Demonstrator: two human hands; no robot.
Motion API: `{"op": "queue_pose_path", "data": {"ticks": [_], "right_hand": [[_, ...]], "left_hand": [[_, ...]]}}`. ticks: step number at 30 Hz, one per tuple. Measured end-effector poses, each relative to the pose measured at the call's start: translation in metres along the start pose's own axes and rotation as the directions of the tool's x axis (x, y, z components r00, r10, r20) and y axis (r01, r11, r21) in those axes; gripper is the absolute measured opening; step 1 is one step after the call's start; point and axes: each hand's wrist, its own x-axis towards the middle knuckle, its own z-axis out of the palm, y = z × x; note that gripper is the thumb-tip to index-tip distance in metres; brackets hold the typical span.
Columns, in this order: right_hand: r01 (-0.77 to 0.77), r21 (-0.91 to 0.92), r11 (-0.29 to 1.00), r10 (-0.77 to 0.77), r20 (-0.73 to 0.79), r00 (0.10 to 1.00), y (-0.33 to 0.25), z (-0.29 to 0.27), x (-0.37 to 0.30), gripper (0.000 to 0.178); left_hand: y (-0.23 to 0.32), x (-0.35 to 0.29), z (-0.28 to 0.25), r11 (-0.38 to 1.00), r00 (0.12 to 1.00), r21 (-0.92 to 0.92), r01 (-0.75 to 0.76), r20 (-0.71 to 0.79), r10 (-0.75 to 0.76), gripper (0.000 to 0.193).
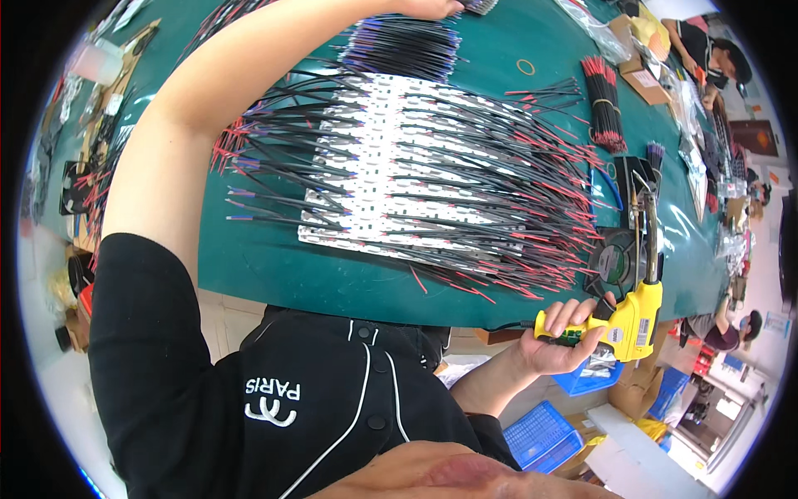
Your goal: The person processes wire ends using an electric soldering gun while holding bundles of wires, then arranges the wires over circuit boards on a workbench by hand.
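My right hand [567, 339] is closed around the handle of a yellow soldering gun [638, 323], its metal tip pointing away over the table's right part. My left arm reaches across to the far side; the left hand [428, 7] is cut off by the top edge, beside a small grey piece [480, 5], and its fingers hardly show. Between my arms lies a white circuit board panel [378, 154] with rows of black wires [465, 179] running out both ways, mostly red-tipped on the right. Beyond it rests a pile of black wires with blue-purple ends [401, 50].
A rubber-banded bundle of red-tipped wires [603, 104] and a loose rubber band [525, 66] lie at the far right. A dark round reel [613, 262] sits beside the soldering gun. Blue plastic baskets [542, 437] stand below the table edge. Other people [711, 62] work farther right.
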Motion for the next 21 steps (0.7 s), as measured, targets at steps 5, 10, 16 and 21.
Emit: {"op": "queue_pose_path", "data": {"ticks": [5,10,16,21], "right_hand": [[0.033,-0.010,0.999,-0.034,-0.070,0.997,-0.003,-0.013,0.003,0.047],[0.008,-0.010,1.000,-0.009,-0.115,0.993,-0.005,-0.022,0.002,0.048],[0.032,-0.006,0.999,-0.032,-0.075,0.997,-0.005,-0.032,0.003,0.044],[0.031,0.005,0.999,-0.031,-0.081,0.996,-0.006,-0.034,0.004,0.045]], "left_hand": [[0.017,0.010,0.010,1.000,0.991,0.001,-0.006,0.130,0.006,0.023],[-0.002,-0.003,0.038,0.986,0.984,0.164,-0.016,0.177,-0.014,0.017],[0.039,0.008,0.022,0.952,0.979,0.233,-0.199,0.092,0.183,0.021],[0.088,0.062,0.056,0.987,0.978,-0.133,-0.090,0.174,0.113,0.020]]}}
